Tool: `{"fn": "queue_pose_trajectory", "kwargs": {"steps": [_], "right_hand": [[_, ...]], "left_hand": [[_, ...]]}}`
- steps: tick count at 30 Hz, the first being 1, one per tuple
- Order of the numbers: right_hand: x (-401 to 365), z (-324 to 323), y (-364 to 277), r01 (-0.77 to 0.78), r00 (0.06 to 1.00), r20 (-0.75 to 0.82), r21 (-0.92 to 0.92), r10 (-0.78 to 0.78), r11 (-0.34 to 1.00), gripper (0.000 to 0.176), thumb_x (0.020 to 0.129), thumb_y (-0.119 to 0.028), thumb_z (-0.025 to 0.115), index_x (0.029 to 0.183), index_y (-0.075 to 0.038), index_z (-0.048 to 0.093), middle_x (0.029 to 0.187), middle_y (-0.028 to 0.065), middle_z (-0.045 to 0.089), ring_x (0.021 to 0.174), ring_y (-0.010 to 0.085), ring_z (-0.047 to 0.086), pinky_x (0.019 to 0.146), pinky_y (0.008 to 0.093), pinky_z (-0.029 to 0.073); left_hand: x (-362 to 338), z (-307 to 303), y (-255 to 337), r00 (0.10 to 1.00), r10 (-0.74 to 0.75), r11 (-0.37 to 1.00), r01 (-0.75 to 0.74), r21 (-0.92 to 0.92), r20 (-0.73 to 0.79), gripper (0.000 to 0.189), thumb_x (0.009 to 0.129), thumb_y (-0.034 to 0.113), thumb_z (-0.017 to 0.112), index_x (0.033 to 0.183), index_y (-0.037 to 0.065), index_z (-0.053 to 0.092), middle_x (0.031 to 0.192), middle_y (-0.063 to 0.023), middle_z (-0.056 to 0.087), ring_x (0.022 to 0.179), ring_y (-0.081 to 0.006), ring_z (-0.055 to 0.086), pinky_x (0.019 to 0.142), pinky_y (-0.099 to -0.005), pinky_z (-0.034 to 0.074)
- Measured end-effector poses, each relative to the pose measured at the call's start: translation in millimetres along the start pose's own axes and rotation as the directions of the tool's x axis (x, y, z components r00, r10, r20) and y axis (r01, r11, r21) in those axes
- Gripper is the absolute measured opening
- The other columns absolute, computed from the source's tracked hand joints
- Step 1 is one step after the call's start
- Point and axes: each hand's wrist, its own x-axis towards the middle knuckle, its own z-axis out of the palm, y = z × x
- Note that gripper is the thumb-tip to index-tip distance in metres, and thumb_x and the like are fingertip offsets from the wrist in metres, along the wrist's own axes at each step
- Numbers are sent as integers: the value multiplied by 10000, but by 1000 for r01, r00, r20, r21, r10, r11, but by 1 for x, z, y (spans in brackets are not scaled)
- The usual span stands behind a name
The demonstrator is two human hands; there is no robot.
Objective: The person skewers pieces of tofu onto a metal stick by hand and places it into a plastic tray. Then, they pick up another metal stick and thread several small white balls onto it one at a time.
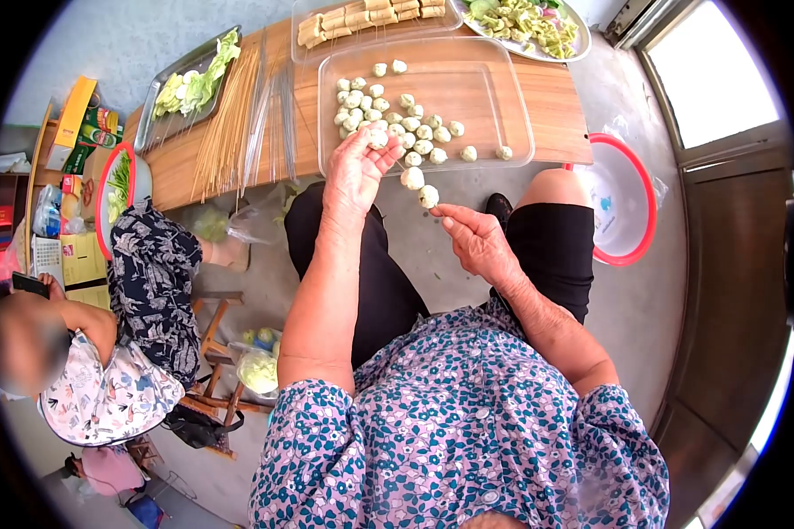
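My left hand (pixel 362 172) is raised at the near edge of a clear plastic tray (pixel 519 106), its fingers closed around a pale speckled ball (pixel 377 138). Two more pale green balls (pixel 420 187) sit in a row between my hands, apparently threaded on a thin skewer that is mostly hidden. At the lower ball, the thumb and forefinger of my right hand (pixel 481 242) pinch the near end of this row. Many similar balls (pixel 362 101) lie loose in the tray, mostly on its left side.
Bamboo sticks (pixel 225 132) and metal skewers (pixel 278 132) lie left on the wooden table (pixel 556 97). Around them are a tray of lettuce (pixel 194 84), rolled pieces (pixel 370 16) and a vegetable plate (pixel 529 26). A red-rimmed basin (pixel 622 203) stands right; a seated person (pixel 119 379) holds a phone.
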Motion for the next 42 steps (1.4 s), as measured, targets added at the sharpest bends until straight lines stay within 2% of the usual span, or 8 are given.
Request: {"fn": "queue_pose_trajectory", "kwargs": {"steps": [4,6,8,15,26,31,36,42], "right_hand": [[0,-1,-1,1,1000,4,-4,-1,1000,231,938,-159,496,1104,-35,598,544,-79,362,458,12,307,411,191,275],[0,1,-2,-74,997,24,58,72,996,241,945,-177,484,1119,-47,588,520,-83,342,417,15,292,376,199,250],[-1,1,-2,-91,996,23,73,89,993,246,948,-188,479,1124,-52,584,512,-84,334,401,17,284,364,203,239],[-3,6,-2,-111,994,0,134,112,985,258,951,-212,476,1131,-58,579,498,-83,323,381,19,272,347,208,220],[6,13,-8,-91,993,-68,64,95,994,234,941,-168,481,1102,-41,595,502,-79,346,392,22,290,355,214,233],[12,13,-9,-73,994,-80,37,75,997,256,951,-201,473,1126,-43,574,481,-88,321,367,17,263,335,201,205],[12,12,-9,-48,995,-88,19,49,999,196,927,-163,508,1022,-34,622,533,-66,395,436,25,333,391,215,284],[15,12,-4,-14,994,-110,-76,6,997,187,921,-170,520,965,-27,632,534,-50,415,456,35,357,412,225,317]], "left_hand": [[1,0,0,1000,-8,1000,8,-5,-7,271,895,131,538,1077,-69,524,1021,-182,576,918,-265,605,823,-376,531],[1,0,1,1000,-5,1000,5,-1,-9,268,895,125,535,1079,-70,523,1019,-182,576,918,-265,604,821,-376,531],[0,4,0,999,28,999,-27,35,-41,246,897,124,514,1061,-56,549,929,-174,597,833,-267,621,750,-373,537],[-4,7,1,998,61,996,-60,65,-16,270,892,118,519,1109,-43,523,988,-195,587,838,-279,617,760,-381,531],[-6,7,-4,992,-106,987,97,129,68,309,858,73,535,1148,-34,515,993,-193,600,891,-297,617,788,-388,527],[-10,11,-14,990,-100,991,90,101,100,308,859,103,538,1134,-29,491,980,-199,598,879,-308,612,803,-412,518],[-9,9,-18,983,-128,988,137,-65,128,231,900,171,525,1024,-21,556,947,-170,607,884,-298,611,789,-427,526],[-9,8,-23,994,-91,996,91,11,55,256,909,195,507,1008,-36,552,902,-173,608,820,-307,615,738,-429,534]]}}
